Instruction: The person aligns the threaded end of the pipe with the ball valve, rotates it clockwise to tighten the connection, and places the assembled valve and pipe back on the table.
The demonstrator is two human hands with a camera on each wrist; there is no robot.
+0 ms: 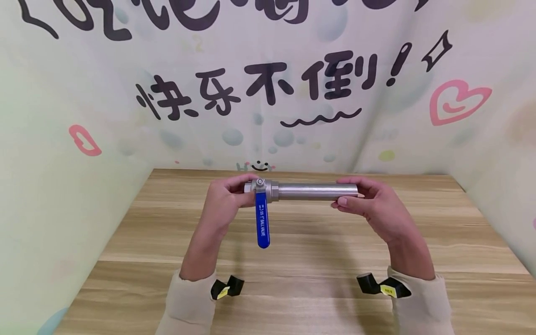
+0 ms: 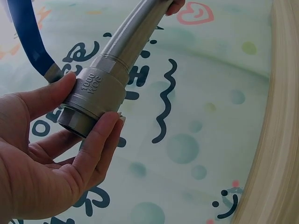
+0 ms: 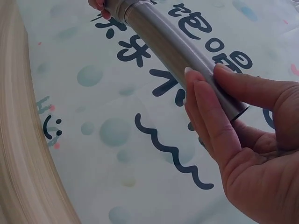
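Observation:
A metal ball valve (image 2: 98,91) with a blue lever handle (image 1: 263,221) is joined end to end with a shiny steel pipe (image 1: 314,191). Both are held up level above the table in the head view. My left hand (image 1: 224,202) grips the valve body, its thumb on one side and fingers on the other, as the left wrist view shows. Around the pipe's far right end, my right hand (image 3: 252,126) pinches with thumb and fingers. The lever points down toward me. The threads at the joint are hidden inside the valve's hex end.
Below the hands lies a wood-grain table (image 1: 293,288). A pale printed curtain (image 1: 259,135) with dark lettering stands behind it and along the sides. Each sleeve cuff carries a small black device with a yellow label, such as the right device (image 1: 383,285).

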